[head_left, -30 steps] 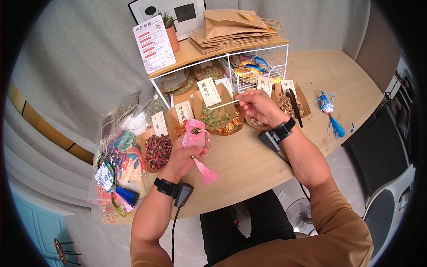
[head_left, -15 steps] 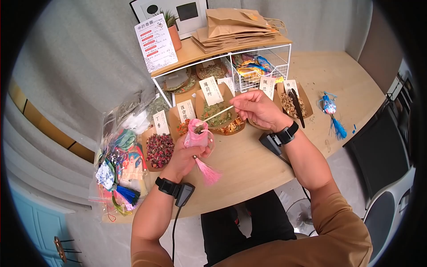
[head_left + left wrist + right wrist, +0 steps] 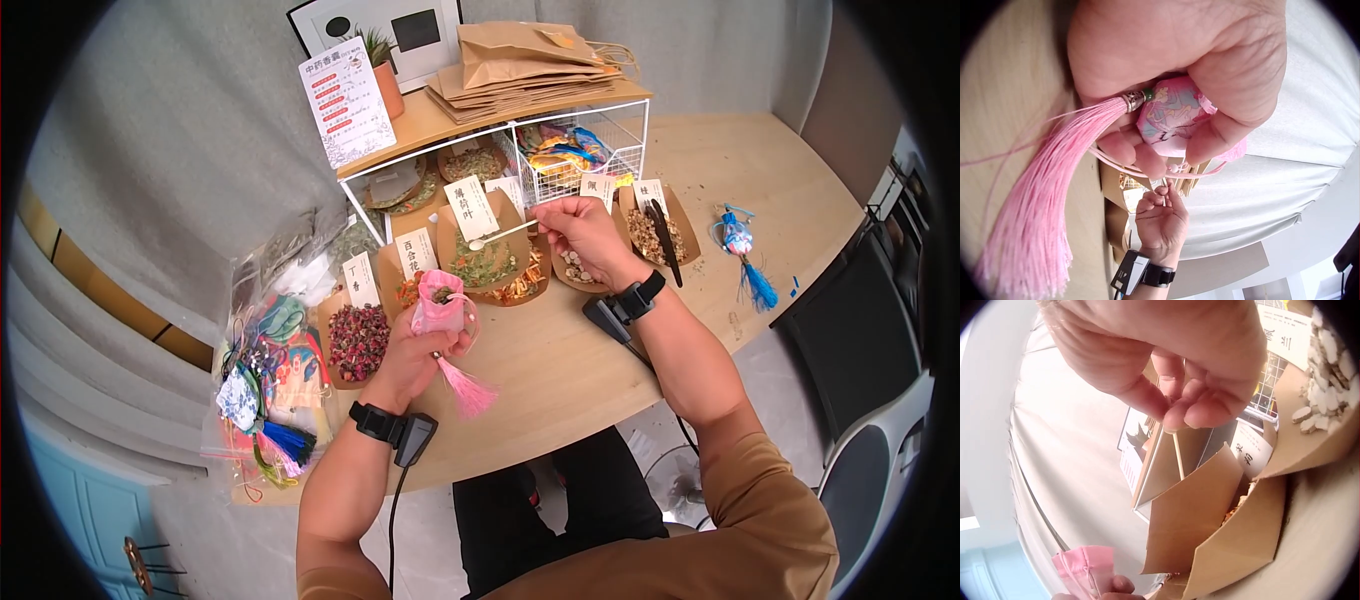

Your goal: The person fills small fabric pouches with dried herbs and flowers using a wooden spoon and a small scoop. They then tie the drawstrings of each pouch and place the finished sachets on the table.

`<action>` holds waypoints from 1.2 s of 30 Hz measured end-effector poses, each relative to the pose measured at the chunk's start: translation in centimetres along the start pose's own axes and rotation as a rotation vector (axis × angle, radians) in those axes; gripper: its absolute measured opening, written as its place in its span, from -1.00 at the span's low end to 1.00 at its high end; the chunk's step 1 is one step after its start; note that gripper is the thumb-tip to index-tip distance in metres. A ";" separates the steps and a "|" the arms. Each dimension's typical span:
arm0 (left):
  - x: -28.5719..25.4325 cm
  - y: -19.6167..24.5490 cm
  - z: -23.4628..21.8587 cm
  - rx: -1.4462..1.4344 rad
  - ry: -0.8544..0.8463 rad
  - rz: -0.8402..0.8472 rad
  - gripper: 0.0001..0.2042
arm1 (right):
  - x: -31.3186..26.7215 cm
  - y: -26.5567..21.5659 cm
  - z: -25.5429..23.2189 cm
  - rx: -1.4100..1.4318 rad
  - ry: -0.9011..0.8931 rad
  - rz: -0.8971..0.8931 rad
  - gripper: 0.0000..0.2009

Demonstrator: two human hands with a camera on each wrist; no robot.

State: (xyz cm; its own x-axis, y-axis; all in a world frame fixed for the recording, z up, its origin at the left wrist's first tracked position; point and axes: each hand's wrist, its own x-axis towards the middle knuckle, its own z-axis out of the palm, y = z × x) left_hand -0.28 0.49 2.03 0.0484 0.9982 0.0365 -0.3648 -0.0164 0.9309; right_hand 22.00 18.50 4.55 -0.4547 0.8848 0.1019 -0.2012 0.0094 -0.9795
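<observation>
My left hand (image 3: pixel 412 352) grips a pink drawstring pouch (image 3: pixel 437 312) held upright with its mouth open; dried leaf bits show inside. A pink tassel (image 3: pixel 1035 212) hangs from the pouch below a green bead and a metal cap. My right hand (image 3: pixel 588 238) pinches the thin handle of a small pale spoon (image 3: pixel 505 235) between thumb and fingers. The spoon's bowl is over the tray of green dried leaves (image 3: pixel 485 268), close to the herbs. In the right wrist view, the tray's cardboard wall (image 3: pixel 1194 512) hides the spoon's lower end.
A tray of dried rosebuds (image 3: pixel 358 342) stands left of the pouch, and a tray of pale chips (image 3: pixel 655 240) with black tongs (image 3: pixel 664 243) lies at right. Behind is a shelf (image 3: pixel 400 150) bearing paper bags (image 3: pixel 535 60). A blue tasselled sachet (image 3: pixel 738 240) lies far right.
The right hand brought the spoon left to the pouch's mouth half a second ago, then back over the leaf tray. The left hand has kept its hold on the pouch, almost in place.
</observation>
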 end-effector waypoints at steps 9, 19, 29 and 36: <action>0.0 0.0 -0.1 0.007 0.001 0.003 -0.69 | 0.5 0.7 -0.5 -0.228 -0.043 0.038 -0.92; -0.1 0.1 0.0 -0.016 0.002 0.007 -0.68 | 0.1 0.2 -0.1 -0.157 -0.104 0.177 -0.91; -0.1 0.0 0.2 -0.010 0.011 0.014 -0.70 | 0.4 0.6 -0.2 0.002 -0.071 0.291 -0.95; -0.1 0.0 -0.1 -0.006 -0.015 0.015 -0.70 | 0.6 0.6 -0.6 0.030 -0.089 0.300 -0.94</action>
State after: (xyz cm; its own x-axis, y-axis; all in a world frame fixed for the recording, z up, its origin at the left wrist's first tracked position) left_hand -0.36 0.44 2.01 0.0572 0.9968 0.0559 -0.3709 -0.0308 0.9281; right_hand 22.09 19.29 3.87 -0.5717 0.8017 -0.1744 -0.0717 -0.2605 -0.9628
